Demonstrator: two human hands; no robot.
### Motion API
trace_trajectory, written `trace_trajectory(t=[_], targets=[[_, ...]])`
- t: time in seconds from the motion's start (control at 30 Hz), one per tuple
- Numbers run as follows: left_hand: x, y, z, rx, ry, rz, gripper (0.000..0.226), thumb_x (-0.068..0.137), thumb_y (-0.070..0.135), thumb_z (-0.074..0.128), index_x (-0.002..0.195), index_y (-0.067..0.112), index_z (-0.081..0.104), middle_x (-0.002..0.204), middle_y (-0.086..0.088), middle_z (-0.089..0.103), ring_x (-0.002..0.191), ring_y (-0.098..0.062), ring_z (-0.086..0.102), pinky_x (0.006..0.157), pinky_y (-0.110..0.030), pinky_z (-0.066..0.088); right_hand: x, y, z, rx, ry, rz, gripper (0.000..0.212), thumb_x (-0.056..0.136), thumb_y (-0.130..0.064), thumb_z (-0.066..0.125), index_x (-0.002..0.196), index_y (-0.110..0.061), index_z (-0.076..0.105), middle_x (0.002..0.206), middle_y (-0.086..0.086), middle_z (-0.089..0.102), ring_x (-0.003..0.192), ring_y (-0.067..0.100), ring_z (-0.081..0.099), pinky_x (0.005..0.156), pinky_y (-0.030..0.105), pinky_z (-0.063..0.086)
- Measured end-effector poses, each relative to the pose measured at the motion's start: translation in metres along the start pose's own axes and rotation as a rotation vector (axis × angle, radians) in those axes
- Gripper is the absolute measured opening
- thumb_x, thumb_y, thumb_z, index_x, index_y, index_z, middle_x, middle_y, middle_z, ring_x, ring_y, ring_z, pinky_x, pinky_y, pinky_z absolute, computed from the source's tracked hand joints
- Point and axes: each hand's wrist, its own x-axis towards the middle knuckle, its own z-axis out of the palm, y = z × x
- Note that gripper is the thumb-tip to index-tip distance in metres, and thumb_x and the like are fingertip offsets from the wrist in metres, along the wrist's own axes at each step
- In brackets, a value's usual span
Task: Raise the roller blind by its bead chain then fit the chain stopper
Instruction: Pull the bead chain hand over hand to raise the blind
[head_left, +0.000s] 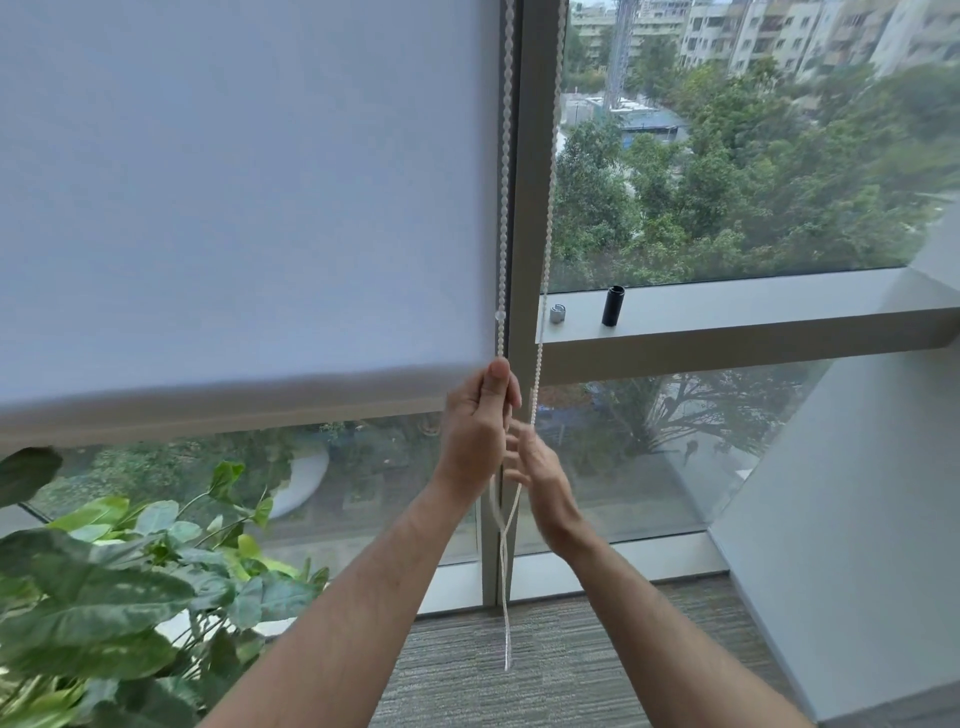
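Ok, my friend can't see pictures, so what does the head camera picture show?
A person's left hand grips one strand of a white bead chain beside a half-lowered roller blind, while the right hand, blurred, reaches toward the other strand. A small silver piece and a black cylinder sit on the window ledge; a leafy plant stands at lower left.
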Motion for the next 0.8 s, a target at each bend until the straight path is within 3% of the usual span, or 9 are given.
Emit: trace_trajectory(t=[0.1,0.17,0.23,0.3,0.37,0.5,0.7,0.8], targets=[[-0.012,-0.015,0.001,-0.004,-0.024,-0.013,0.04,0.099,0.026,0.04,0.062,0.019,0.051,0.045,0.01,0.046,0.042,0.001,0.037,0.047,-0.014,0.032,0.01,-0.035,-0.004,0.038,0.069,-0.097,0.071,0.09,-0.071,0.025,0.128,-0.025,0.062,0.124,0.003,0.069,0.116,0.017,0.065,0.1,0.044,0.049],[-0.016,-0.022,0.002,0.02,-0.025,-0.033,0.041,0.099,0.033,0.042,0.06,0.03,0.053,0.047,0.01,0.046,0.044,-0.002,0.035,0.047,-0.018,0.03,0.016,-0.065,-0.004,0.128,0.099,-0.183,0.071,0.093,-0.064,0.029,0.124,-0.01,0.063,0.113,0.012,0.069,0.103,0.023,0.069,0.091,0.039,0.054],[-0.019,-0.028,0.002,0.035,-0.019,-0.048,0.039,0.095,0.043,0.043,0.059,0.032,0.055,0.049,0.01,0.044,0.045,-0.008,0.033,0.046,-0.026,0.027,0.02,-0.099,-0.001,0.242,0.055,-0.289,0.058,0.1,-0.05,0.03,0.118,-0.007,0.063,0.095,0.016,0.066,0.08,0.028,0.066,0.075,0.037,0.055],[-0.021,-0.033,0.002,0.043,-0.022,-0.057,0.04,0.095,0.043,0.043,0.059,0.03,0.054,0.05,-0.003,0.039,0.044,-0.018,0.029,0.045,-0.032,0.02,0.024,-0.128,0.004,0.295,0.019,-0.387,0.045,0.103,-0.04,0.03,0.111,-0.011,0.064,0.077,0.01,0.06,0.06,0.021,0.054,0.055,0.033,0.045],[-0.023,-0.033,0.002,0.03,-0.032,-0.092,0.041,0.097,0.037,0.042,0.058,0.028,0.054,0.053,-0.01,0.034,0.046,-0.02,0.024,0.045,-0.04,0.017,0.03,-0.146,0.01,0.305,0.014,-0.444,0.04,0.106,-0.032,0.029,0.099,-0.013,0.063,0.063,-0.001,0.047,0.05,0.012,0.037,0.045,0.027,0.028],[-0.023,-0.037,-0.001,0.024,-0.034,-0.129,0.04,0.096,0.028,0.042,0.058,0.028,0.054,0.053,-0.007,0.033,0.045,-0.015,0.025,0.043,-0.033,0.017,0.036,-0.147,0.02,0.332,0.089,-0.459,0.037,0.102,-0.029,0.036,0.07,-0.017,0.052,0.05,-0.01,0.032,0.043,0.006,0.024,0.039,0.022,0.019],[-0.031,-0.038,-0.015,-0.042,-0.163,-0.146,0.046,0.097,0.028,0.037,0.058,0.026,0.062,0.055,-0.01,0.038,0.043,-0.009,0.033,0.045,-0.022,0.027,0.031,-0.125,0.02,0.296,0.158,-0.469,0.04,0.101,-0.029,0.04,0.063,-0.025,0.052,0.049,-0.011,0.035,0.042,0.006,0.027,0.039,0.022,0.024],[-0.025,-0.036,-0.021,-0.041,-0.151,-0.12,0.051,0.097,0.029,0.03,0.063,0.023,0.067,0.056,-0.009,0.056,0.051,-0.016,0.05,0.056,-0.031,0.041,0.029,-0.121,0.02,0.276,0.163,-0.462,0.041,0.1,-0.03,0.04,0.062,-0.028,0.053,0.049,-0.012,0.035,0.042,0.007,0.027,0.039,0.024,0.022]])
